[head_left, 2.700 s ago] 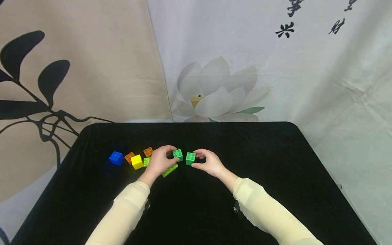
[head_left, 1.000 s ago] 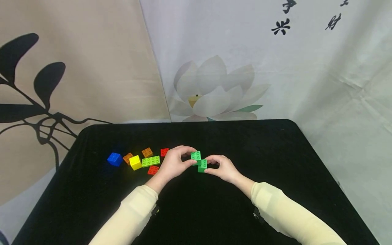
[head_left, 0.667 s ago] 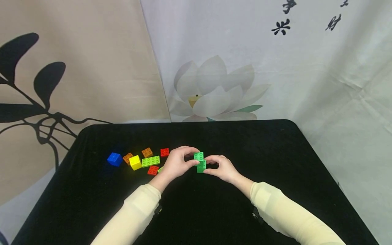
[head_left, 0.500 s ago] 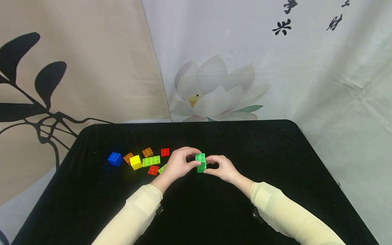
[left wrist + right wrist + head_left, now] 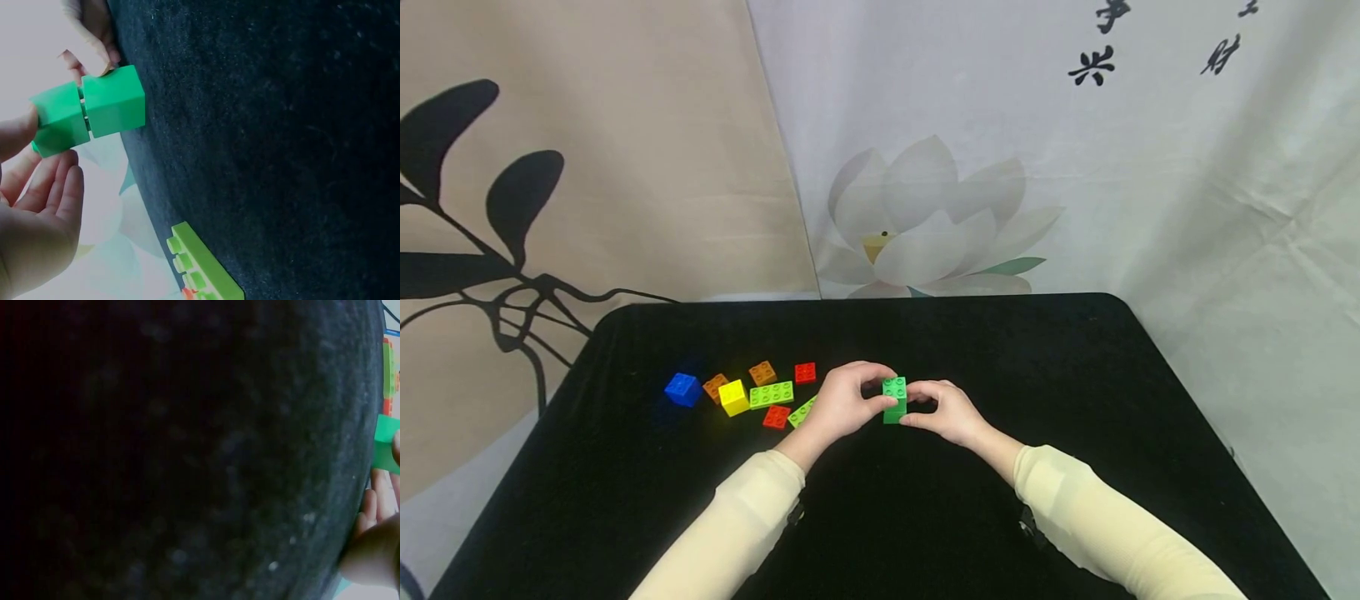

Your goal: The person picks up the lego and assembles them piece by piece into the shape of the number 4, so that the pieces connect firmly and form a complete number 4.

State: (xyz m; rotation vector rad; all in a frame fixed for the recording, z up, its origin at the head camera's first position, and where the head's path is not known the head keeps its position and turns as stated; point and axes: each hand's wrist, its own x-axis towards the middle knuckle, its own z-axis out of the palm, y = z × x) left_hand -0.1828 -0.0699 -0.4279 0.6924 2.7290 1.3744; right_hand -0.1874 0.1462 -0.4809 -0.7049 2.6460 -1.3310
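Two green building bricks are lined up one above the other between my hands. My left hand [image 5: 844,402] pinches the upper green brick [image 5: 57,122] between thumb and fingers. Below it, the lower green brick [image 5: 117,103] is gripped at its side by my right hand [image 5: 949,413]. A narrow gap with studs in it shows between the two bricks in the left wrist view. At the edge of the right wrist view, part of a green brick [image 5: 385,445] appears beside the right fingers. Beside my left wrist lies a long lime brick [image 5: 802,412], partly covered by that hand.
Left of my hands on the black-covered table [image 5: 1000,350] lie a blue brick [image 5: 683,390], a yellow brick [image 5: 733,398], two orange bricks [image 5: 762,372], two red bricks [image 5: 805,372] and another lime brick [image 5: 771,395]. A printed cloth backdrop [image 5: 925,217] hangs behind the table.
Both hands have moved right, bringing the two green bricks together from side by side. The left hand has shifted its brick right and slightly down, over the other; the right hand is nearly still lately.
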